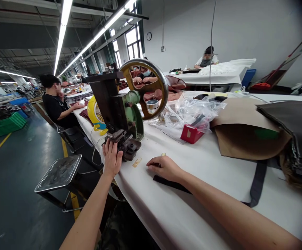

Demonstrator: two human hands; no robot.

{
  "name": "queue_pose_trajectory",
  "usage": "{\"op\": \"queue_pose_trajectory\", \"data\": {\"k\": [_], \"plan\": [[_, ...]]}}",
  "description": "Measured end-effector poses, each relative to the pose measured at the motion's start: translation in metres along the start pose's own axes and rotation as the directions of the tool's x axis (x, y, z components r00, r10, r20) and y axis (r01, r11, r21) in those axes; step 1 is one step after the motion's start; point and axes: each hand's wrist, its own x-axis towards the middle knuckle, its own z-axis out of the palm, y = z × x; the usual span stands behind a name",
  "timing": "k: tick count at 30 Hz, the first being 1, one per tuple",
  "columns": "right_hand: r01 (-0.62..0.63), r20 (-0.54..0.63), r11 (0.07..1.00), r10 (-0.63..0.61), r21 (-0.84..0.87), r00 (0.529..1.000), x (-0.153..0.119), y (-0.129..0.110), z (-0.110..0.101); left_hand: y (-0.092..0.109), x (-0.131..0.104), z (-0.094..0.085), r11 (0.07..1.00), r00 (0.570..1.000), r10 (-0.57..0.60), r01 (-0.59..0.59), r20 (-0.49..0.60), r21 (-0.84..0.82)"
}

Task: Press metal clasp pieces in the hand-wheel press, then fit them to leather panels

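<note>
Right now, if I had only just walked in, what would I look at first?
Probably the big wheel on the dark and green machine, which stands near the middle of the picture on the white table. Next might come the bright yellow fan just left of the machine, then the red tape holder to its right, in front of the crinkly clear bags.

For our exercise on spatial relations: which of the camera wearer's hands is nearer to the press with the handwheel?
Left. The left hand is at the base of the press, apparently touching it; the right hand is to its right, apart, over the white table.
</note>
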Motion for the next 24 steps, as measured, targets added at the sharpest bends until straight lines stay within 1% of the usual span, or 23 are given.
{"op": "queue_pose_trajectory", "data": {"k": [4, 6, 9, 11, 14, 16, 17, 18, 19, 20, 21, 22, 23, 24], "plan": [[0.011, 0.000, 1.000, -0.011, -0.015, 1.000, 0.002, 0.001, 0.002, 0.003, 0.009, -0.013, 0.999, 0.996, 0.033, -0.033, 0.082, -0.001], [0.014, 0.002, 1.000, -0.014, -0.027, 1.000, 0.003, 0.000, 0.001, 0.005, 0.015, -0.023, 0.997, 0.992, 0.056, -0.061, 0.114, 0.041], [0.020, 0.008, 0.999, -0.019, -0.029, 1.000, 0.002, -0.002, -0.001, 0.006, 0.022, -0.037, 0.987, 0.989, 0.068, -0.086, 0.133, 0.135], [0.026, 0.007, 1.000, -0.026, -0.015, 1.000, 0.000, -0.003, -0.002, 0.007, 0.025, -0.042, 0.985, 0.990, 0.058, -0.077, 0.128, 0.153], [0.038, -0.009, 0.999, -0.038, 0.016, 0.999, -0.006, -0.005, 0.000, 0.009, 0.023, -0.039, 0.992, 0.992, 0.024, -0.039, 0.127, 0.120], [0.051, -0.024, 0.999, -0.050, 0.016, 0.998, -0.006, -0.011, -0.003, 0.011, 0.015, -0.029, 0.997, 0.996, -0.028, 0.021, 0.086, 0.077], [0.061, -0.039, 0.998, -0.061, 0.000, 0.997, -0.003, -0.015, -0.008, 0.012, 0.010, -0.023, 0.997, 0.997, -0.061, 0.059, 0.044, 0.046], [0.075, -0.068, 0.997, -0.077, -0.029, 0.995, 0.002, -0.022, -0.019, 0.014, 0.005, -0.015, 0.995, 0.995, -0.099, 0.100, -0.015, 0.006], [0.097, -0.118, 0.993, -0.105, -0.072, 0.988, 0.012, -0.030, -0.035, 0.016, 0.000, -0.008, 0.990, 0.988, -0.135, 0.133, -0.075, -0.039], [0.125, -0.190, 0.984, -0.148, -0.130, 0.971, 0.025, -0.042, -0.057, 0.018, -0.004, -0.002, 0.985, 0.978, -0.165, 0.156, -0.125, -0.080], [0.148, -0.280, 0.967, -0.203, -0.205, 0.938, 0.043, -0.055, -0.084, 0.019, -0.007, 0.003, 0.979, 0.970, -0.187, 0.170, -0.157, -0.113], [0.161, -0.378, 0.944, -0.267, -0.288, 0.886, 0.064, -0.071, -0.114, 0.021, -0.009, 0.007, 0.975, 0.965, -0.199, 0.178, -0.172, -0.133], [0.148, -0.469, 0.914, -0.327, -0.378, 0.820, 0.088, -0.088, -0.145, 0.022, -0.010, 0.009, 0.973, 0.963, -0.206, 0.183, -0.173, -0.142], [0.088, -0.544, 0.883, -0.359, -0.461, 0.759, 0.114, -0.105, -0.175, 0.023, -0.010, 0.009, 0.972, 0.963, -0.212, 0.190, -0.165, -0.141]]}}
